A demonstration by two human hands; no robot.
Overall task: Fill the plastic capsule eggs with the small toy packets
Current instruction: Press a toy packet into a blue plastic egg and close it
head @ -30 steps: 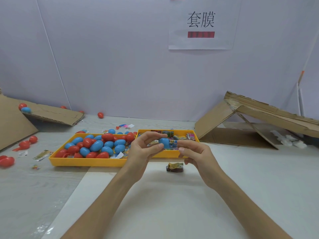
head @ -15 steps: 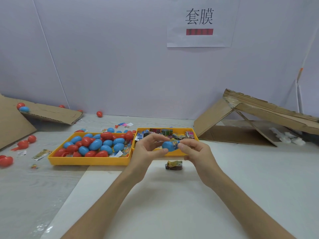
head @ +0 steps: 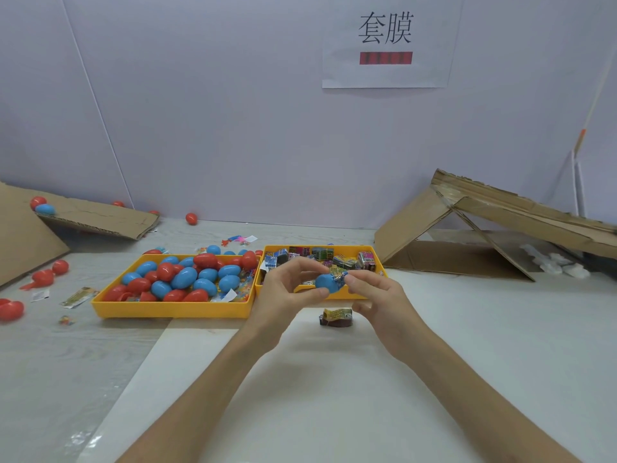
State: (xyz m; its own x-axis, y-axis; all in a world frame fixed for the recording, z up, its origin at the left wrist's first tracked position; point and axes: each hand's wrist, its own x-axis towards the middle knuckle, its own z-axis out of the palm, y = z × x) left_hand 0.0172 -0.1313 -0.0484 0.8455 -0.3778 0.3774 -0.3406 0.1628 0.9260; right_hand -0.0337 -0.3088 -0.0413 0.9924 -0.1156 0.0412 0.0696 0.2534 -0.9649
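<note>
My left hand (head: pixel 287 292) holds a blue capsule egg (head: pixel 327 283) between thumb and fingers, in front of the right yellow tray (head: pixel 334 294). My right hand (head: pixel 377 295) pinches a small toy packet (head: pixel 339 273) at the egg's open end. That tray holds several small toy packets (head: pixel 322 253). The left yellow tray (head: pixel 167 309) is full of blue and red capsule eggs (head: pixel 185 277). One folded packet (head: pixel 336 317) lies on the white table below my hands.
Red eggs (head: pixel 43 277) and a loose packet (head: pixel 78 297) lie scattered on the left of the table. Flattened cardboard (head: pixel 90 220) leans at the back left, a cardboard tent (head: pixel 484 228) at the back right. A paper sign (head: pixel 385 41) hangs on the wall.
The hands have drifted slightly right and down with the blue egg. The egg has turned, and a packet now shows at its right end under my right fingertips.
</note>
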